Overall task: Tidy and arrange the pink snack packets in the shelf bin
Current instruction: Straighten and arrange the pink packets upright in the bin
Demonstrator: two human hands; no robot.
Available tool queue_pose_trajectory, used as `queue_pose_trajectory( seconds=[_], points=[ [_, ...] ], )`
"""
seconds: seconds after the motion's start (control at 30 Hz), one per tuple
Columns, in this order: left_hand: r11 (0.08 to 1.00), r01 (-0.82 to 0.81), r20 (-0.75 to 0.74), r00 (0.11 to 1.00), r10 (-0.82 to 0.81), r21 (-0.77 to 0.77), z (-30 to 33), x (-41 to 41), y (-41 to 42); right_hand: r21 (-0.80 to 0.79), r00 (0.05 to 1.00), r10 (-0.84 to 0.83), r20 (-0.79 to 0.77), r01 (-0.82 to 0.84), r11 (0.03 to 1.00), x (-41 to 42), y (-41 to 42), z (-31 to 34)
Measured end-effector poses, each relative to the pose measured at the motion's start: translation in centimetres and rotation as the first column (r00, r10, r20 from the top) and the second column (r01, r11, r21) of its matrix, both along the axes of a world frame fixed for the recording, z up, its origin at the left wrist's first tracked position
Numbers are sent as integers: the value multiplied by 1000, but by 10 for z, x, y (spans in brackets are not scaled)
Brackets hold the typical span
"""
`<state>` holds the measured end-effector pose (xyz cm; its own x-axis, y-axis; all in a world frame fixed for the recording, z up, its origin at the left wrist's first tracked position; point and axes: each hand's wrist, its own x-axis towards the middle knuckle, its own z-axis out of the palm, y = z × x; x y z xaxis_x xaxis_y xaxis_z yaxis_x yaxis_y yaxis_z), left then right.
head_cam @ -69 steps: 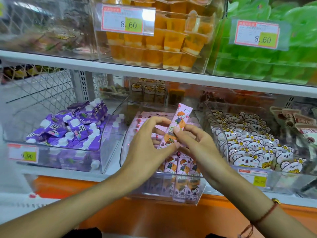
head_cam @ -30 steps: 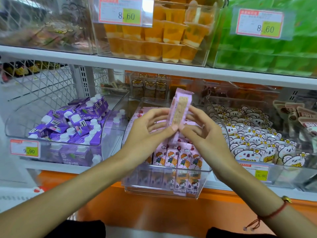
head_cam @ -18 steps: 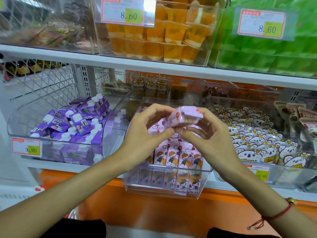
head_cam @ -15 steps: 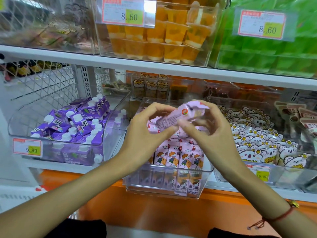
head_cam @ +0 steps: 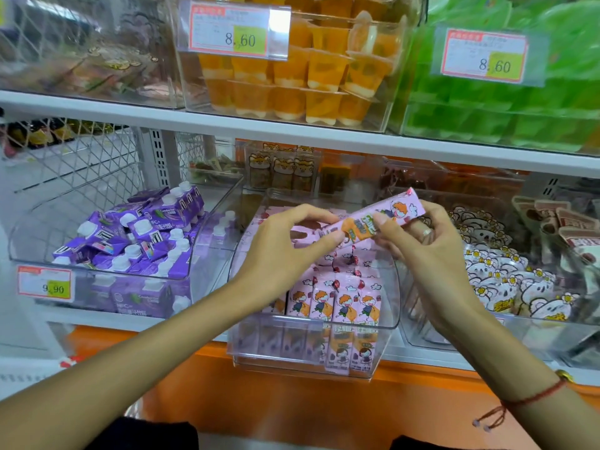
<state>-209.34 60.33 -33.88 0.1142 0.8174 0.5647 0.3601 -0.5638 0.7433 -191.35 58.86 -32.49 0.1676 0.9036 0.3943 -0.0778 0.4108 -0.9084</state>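
Both hands, left hand point(head_cam: 285, 245) and right hand point(head_cam: 422, 241), pinched one long pink cartoon-printed snack packet point(head_cam: 373, 219) above the clear plastic shelf bin point(head_cam: 311, 362); the packets behind them were partly hidden.

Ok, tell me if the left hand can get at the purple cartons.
Probably yes: the purple cartons lie in an open-topped bin beside the left hand, but it's pinching the pink packet now.
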Motion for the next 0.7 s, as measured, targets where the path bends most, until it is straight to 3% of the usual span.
queue_pose_trajectory(
  seconds=[0.07,0.13,0.23,0.3,0.37,0.47,0.6,0.7],
  points=[
    [1000,-24,-29,999,24,11,-2,4,11,52,997,-75,21,74,996,6,5,2],
    [998,-68,-224,972,64,-11,-4,8,26,92,989,-146,37,142,986,13,10,4],
    [997,-74,-596,800,70,18,-9,16,46,104,959,-239,151,225,969,21,18,-2],
    [999,-43,-727,687,27,-4,-12,20,52,91,931,-261,255,245,965,24,24,-6],
    [999,-26,-769,639,-2,-24,-14,20,55,88,909,-256,328,241,967,26,30,-6],
    [1000,-4,-743,670,-7,-13,-17,15,53,100,826,-230,514,208,973,23,38,-4],
    [999,11,-715,699,-32,-34,-21,7,43,148,625,-190,757,119,982,20,50,9],
    [1000,-1,-661,750,7,9,-25,5,35,153,398,-164,903,60,986,23,61,25]
  ],
)
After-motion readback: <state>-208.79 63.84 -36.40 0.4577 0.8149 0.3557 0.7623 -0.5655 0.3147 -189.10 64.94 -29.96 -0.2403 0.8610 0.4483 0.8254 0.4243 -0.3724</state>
